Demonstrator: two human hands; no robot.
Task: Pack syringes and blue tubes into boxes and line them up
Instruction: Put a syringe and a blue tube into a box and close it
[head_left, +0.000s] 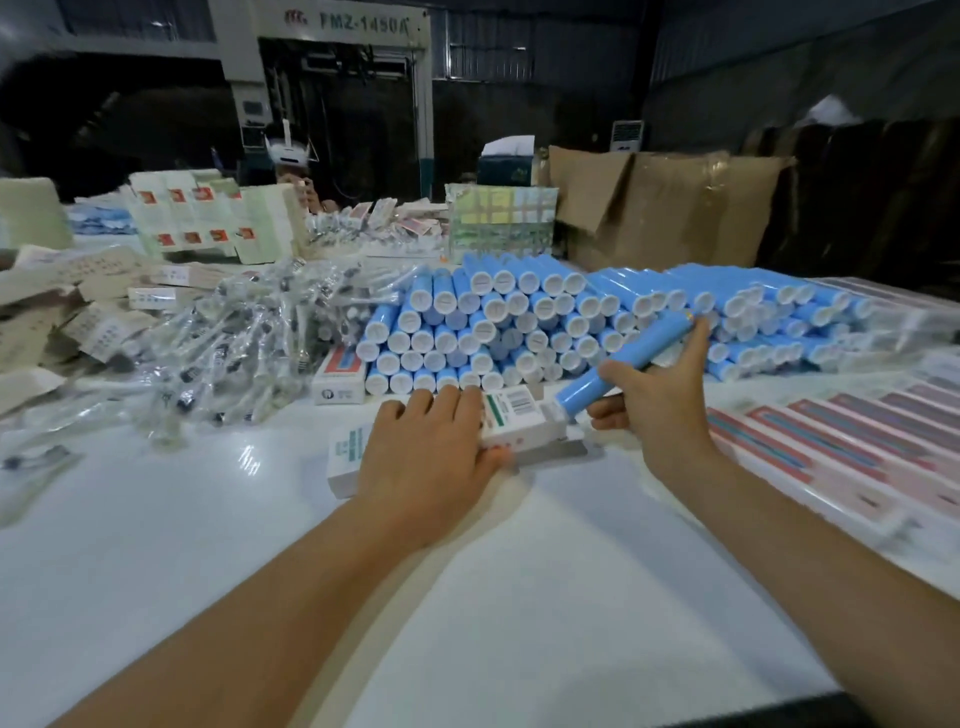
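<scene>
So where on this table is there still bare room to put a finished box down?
The widest bare patch of the white table lies in front of the syringe bags, left of the left hand. Another lies between the two forearms. It is crowded behind, at the blue tube stack, and on the right, where the lined-up boxes lie beside the right hand.

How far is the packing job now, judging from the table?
Done: a row of closed boxes lies lined up at the right. In hand: the left hand holds a white box flat on the table while the right hand slides a blue tube into its open end. Left: a large stack of blue tubes and a pile of bagged syringes remain unpacked.
</scene>
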